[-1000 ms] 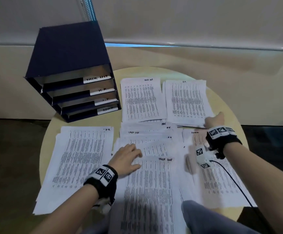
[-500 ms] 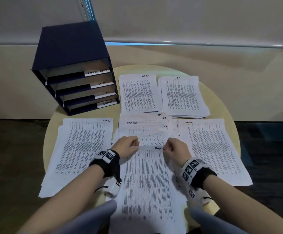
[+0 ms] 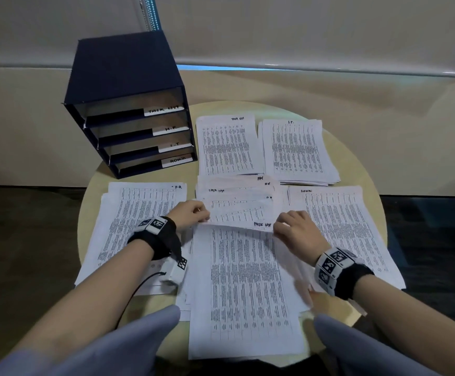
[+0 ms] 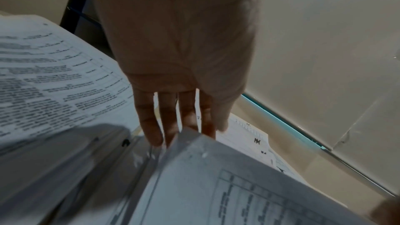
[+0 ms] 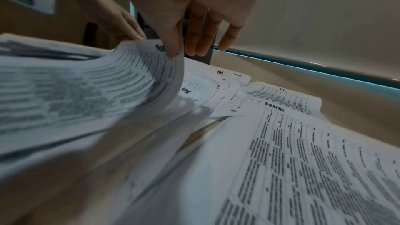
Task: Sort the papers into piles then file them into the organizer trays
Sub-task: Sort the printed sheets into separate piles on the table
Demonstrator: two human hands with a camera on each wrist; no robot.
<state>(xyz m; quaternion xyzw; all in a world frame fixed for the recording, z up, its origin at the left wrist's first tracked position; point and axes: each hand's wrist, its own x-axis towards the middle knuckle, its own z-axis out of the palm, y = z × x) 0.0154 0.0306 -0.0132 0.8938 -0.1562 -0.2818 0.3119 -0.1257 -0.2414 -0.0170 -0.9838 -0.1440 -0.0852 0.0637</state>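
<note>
The top sheet (image 3: 244, 280), marked "Task List", lies on the unsorted stack at the tabletop's (image 3: 362, 164) near edge. The left hand (image 3: 189, 215) and right hand (image 3: 295, 230) each pinch a far corner of it, the far edge curling up. It looks light and floppy (apt to sag or slide), so two corner grips suit it. Its pile (image 3: 227, 146) sits toward the far edge beside the organizer (image 3: 123, 77); little bare tabletop shows between piles

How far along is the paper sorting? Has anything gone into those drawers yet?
Partly done: four labelled piles lie on the round table, for instance the H.R pile. In hand: the left hand and right hand lift a Task List sheet off the unsorted stack. The organizer trays look empty, so filing remains.
</note>
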